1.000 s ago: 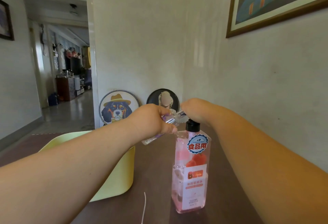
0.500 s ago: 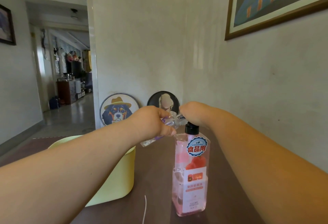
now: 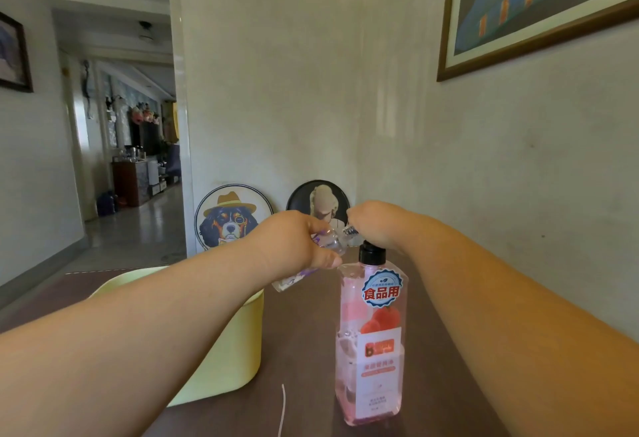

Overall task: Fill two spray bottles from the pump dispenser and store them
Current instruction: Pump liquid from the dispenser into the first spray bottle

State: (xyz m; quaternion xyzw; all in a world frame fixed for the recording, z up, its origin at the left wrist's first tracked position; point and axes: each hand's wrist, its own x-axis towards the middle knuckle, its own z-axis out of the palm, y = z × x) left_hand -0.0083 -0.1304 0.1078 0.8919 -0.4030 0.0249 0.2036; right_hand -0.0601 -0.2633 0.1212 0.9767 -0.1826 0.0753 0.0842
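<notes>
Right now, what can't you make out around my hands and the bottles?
Head view only:
- Small spray bottle: the left hand wraps its middle; fill level unclear.
- Right hand: fingers curl away; whatever it grips at the bottle's neck is mostly hidden.
- Pump dispenser: spout hidden behind the hands.
- Yellow tub: the left forearm blocks its inside.

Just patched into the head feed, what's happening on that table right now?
A person holds a small clear spray bottle tilted in the left hand, while the right hand works at its silver top, just above the pink pump dispenser. The dispenser stands upright on the dark table, beside a yellow-green bin. No second spray bottle shows.
</notes>
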